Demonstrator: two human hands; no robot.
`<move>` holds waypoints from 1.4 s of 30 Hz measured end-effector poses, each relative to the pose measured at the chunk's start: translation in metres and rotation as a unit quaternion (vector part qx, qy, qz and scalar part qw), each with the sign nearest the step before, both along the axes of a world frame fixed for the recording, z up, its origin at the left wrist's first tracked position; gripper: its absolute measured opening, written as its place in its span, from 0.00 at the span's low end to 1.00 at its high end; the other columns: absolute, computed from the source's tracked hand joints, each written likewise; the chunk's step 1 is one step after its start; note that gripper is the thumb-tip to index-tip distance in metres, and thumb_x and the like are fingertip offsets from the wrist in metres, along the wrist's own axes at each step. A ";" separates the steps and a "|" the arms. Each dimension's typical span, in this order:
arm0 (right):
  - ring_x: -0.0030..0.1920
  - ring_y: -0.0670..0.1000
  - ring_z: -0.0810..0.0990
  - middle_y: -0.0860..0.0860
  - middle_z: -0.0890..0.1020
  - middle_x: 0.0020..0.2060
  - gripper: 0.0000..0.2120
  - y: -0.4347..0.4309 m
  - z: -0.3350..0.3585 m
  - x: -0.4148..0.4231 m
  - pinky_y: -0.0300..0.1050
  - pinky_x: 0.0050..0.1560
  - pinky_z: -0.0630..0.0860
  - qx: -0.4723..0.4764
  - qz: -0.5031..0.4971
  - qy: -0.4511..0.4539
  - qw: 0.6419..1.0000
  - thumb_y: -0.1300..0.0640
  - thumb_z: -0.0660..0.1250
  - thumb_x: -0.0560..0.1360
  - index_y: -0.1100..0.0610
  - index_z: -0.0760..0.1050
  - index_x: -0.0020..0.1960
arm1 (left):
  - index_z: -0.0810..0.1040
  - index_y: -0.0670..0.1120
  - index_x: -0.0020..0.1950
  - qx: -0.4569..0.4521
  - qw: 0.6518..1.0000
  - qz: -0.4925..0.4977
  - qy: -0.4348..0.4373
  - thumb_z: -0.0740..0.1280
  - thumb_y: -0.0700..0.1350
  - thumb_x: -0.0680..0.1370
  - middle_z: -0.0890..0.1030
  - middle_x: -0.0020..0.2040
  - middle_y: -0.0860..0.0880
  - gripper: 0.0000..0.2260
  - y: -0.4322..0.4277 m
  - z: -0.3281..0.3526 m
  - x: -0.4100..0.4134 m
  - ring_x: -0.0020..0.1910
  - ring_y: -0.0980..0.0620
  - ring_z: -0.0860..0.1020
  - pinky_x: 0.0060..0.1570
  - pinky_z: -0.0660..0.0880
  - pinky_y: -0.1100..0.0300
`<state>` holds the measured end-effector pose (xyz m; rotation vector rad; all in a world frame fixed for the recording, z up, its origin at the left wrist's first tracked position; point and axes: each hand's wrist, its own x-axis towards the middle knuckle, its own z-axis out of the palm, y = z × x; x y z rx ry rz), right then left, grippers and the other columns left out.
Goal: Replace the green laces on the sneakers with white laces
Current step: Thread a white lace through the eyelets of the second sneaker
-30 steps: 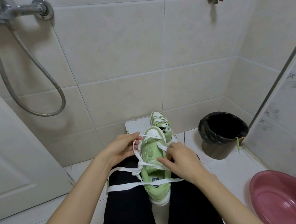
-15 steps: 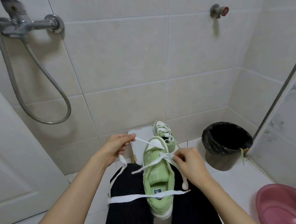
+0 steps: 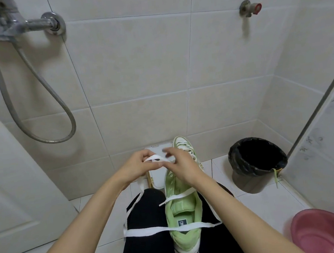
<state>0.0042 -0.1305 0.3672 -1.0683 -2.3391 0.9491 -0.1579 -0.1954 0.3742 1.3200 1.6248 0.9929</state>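
One white lace [image 3: 148, 231] in left hand [image 3: 137, 164], right hand [image 3: 183, 165] blurred; green sneaker [image 3: 179, 209] below

Beige tiled walls [image 3: 139, 71], white floor tiles [image 3: 259, 205], white door [image 3: 9, 184] left.

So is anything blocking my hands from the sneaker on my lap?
Nothing visible. Both hands are at the toe end of the sneaker: the left hand pinches the white lace, the right hand is beside it, fingers blurred.

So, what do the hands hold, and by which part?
The left hand pinches the white lace at a loop above the sneaker; the right hand is too blurred.
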 end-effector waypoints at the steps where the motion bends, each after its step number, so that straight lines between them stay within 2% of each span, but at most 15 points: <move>1: 0.42 0.49 0.77 0.51 0.80 0.45 0.11 0.006 0.001 -0.006 0.43 0.47 0.72 -0.001 -0.008 0.003 1.000 0.57 0.64 0.78 0.60 0.78 0.57 | 0.78 0.47 0.47 0.027 0.996 -0.001 0.087 0.70 0.45 0.76 0.76 0.34 0.53 0.03 0.001 -0.001 -0.003 0.32 0.57 0.71 0.32 0.67 0.65; 4: 0.30 0.48 0.71 0.50 0.78 0.31 0.12 0.028 0.002 -0.005 0.42 0.36 0.68 -0.035 -0.102 0.067 0.992 0.61 0.61 0.79 0.63 0.79 0.40 | 0.77 0.47 0.54 0.075 0.934 -0.017 0.350 0.59 0.46 0.82 0.79 0.43 0.49 0.08 -0.001 -0.009 -0.018 0.43 0.48 0.76 0.42 0.70 0.55; 7: 0.27 0.48 0.72 0.51 0.78 0.29 0.13 0.044 0.007 0.006 0.41 0.33 0.68 -0.054 -0.160 0.100 0.981 0.62 0.61 0.78 0.64 0.78 0.38 | 0.76 0.45 0.56 0.055 0.912 0.034 0.406 0.55 0.46 0.83 0.80 0.47 0.47 0.12 -0.008 -0.018 -0.038 0.46 0.45 0.77 0.45 0.72 0.53; 10: 0.27 0.48 0.74 0.56 0.82 0.33 0.13 0.050 0.005 0.015 0.43 0.32 0.70 -0.085 -0.235 0.142 0.958 0.63 0.59 0.78 0.67 0.78 0.40 | 0.76 0.43 0.54 0.015 0.936 0.118 0.330 0.54 0.44 0.83 0.77 0.41 0.47 0.12 -0.010 -0.023 -0.052 0.40 0.47 0.74 0.39 0.69 0.57; 11: 0.32 0.50 0.77 0.59 0.83 0.40 0.11 0.049 0.002 0.015 0.46 0.36 0.73 -0.083 -0.257 0.140 0.953 0.63 0.59 0.78 0.67 0.78 0.44 | 0.76 0.42 0.51 0.021 0.952 0.152 0.264 0.54 0.43 0.83 0.76 0.39 0.47 0.12 -0.010 -0.022 -0.053 0.39 0.49 0.74 0.38 0.68 0.60; 13: 0.51 0.54 0.79 0.57 0.80 0.58 0.12 0.042 0.000 0.012 0.49 0.51 0.73 -0.034 -0.262 0.084 0.961 0.64 0.59 0.77 0.63 0.76 0.59 | 0.76 0.42 0.49 0.046 0.969 0.187 0.154 0.54 0.42 0.83 0.77 0.39 0.47 0.12 -0.009 -0.016 -0.051 0.39 0.49 0.76 0.40 0.69 0.63; 15: 0.62 0.52 0.73 0.51 0.69 0.69 0.24 0.030 0.001 0.000 0.45 0.56 0.69 0.026 -0.174 0.066 0.982 0.65 0.60 0.75 0.56 0.67 0.71 | 0.77 0.41 0.48 0.061 0.977 0.162 0.126 0.54 0.41 0.83 0.78 0.39 0.47 0.13 -0.008 -0.006 -0.046 0.39 0.50 0.77 0.42 0.70 0.65; 17: 0.56 0.49 0.73 0.49 0.64 0.71 0.28 0.017 0.008 -0.019 0.44 0.58 0.70 0.071 -0.053 0.088 0.992 0.65 0.62 0.74 0.53 0.63 0.73 | 0.76 0.41 0.45 0.070 0.977 0.130 0.152 0.54 0.40 0.83 0.78 0.38 0.48 0.13 -0.006 0.003 -0.040 0.39 0.53 0.76 0.41 0.69 0.71; 19: 0.48 0.51 0.75 0.49 0.67 0.70 0.27 0.009 0.011 -0.039 0.46 0.57 0.72 0.088 0.028 0.085 0.992 0.60 0.65 0.76 0.53 0.64 0.73 | 0.76 0.40 0.43 0.078 0.976 0.113 0.171 0.54 0.40 0.82 0.78 0.37 0.49 0.13 -0.004 0.009 -0.037 0.39 0.53 0.77 0.42 0.70 0.68; 22: 0.48 0.52 0.76 0.49 0.76 0.62 0.21 0.002 0.010 -0.063 0.46 0.54 0.73 0.066 0.041 0.067 0.995 0.52 0.65 0.77 0.54 0.69 0.69 | 0.75 0.40 0.42 0.083 0.969 0.094 0.212 0.55 0.40 0.82 0.77 0.36 0.50 0.13 -0.001 0.013 -0.034 0.40 0.49 0.76 0.46 0.71 0.56; 25: 0.41 0.53 0.77 0.54 0.82 0.44 0.10 0.001 0.009 -0.068 0.49 0.45 0.74 0.093 0.001 0.079 0.993 0.55 0.61 0.80 0.59 0.78 0.54 | 0.76 0.42 0.46 0.067 0.964 0.084 0.245 0.55 0.41 0.82 0.77 0.37 0.50 0.11 -0.002 0.010 -0.037 0.41 0.48 0.77 0.46 0.72 0.52; 27: 0.40 0.57 0.78 0.57 0.82 0.38 0.11 0.008 0.010 -0.064 0.52 0.43 0.73 0.120 -0.020 0.074 0.990 0.58 0.60 0.80 0.64 0.78 0.46 | 0.75 0.46 0.47 0.035 0.954 0.087 0.284 0.55 0.43 0.82 0.78 0.39 0.51 0.10 -0.003 0.005 -0.043 0.42 0.48 0.77 0.47 0.73 0.53; 31: 0.38 0.59 0.78 0.60 0.81 0.36 0.12 0.035 0.016 -0.036 0.52 0.42 0.71 0.120 -0.057 0.069 0.989 0.62 0.59 0.80 0.67 0.77 0.42 | 0.73 0.49 0.48 -0.027 0.936 0.098 0.337 0.53 0.44 0.82 0.78 0.43 0.52 0.10 -0.006 -0.005 -0.058 0.45 0.49 0.76 0.45 0.71 0.55; 36: 0.35 0.57 0.76 0.58 0.80 0.34 0.14 0.070 0.022 0.013 0.50 0.40 0.71 0.095 -0.152 0.081 0.981 0.63 0.59 0.80 0.64 0.76 0.39 | 0.72 0.48 0.46 -0.065 0.923 0.122 0.360 0.52 0.44 0.82 0.79 0.44 0.48 0.11 -0.005 -0.012 -0.069 0.45 0.46 0.76 0.41 0.69 0.56; 42: 0.35 0.56 0.75 0.61 0.81 0.36 0.15 0.096 0.020 0.058 0.54 0.43 0.75 0.014 -0.339 0.189 0.921 0.64 0.57 0.78 0.62 0.74 0.35 | 0.74 0.45 0.46 -0.077 0.940 0.161 0.291 0.52 0.42 0.81 0.81 0.44 0.48 0.13 0.000 -0.010 -0.063 0.47 0.46 0.77 0.47 0.71 0.56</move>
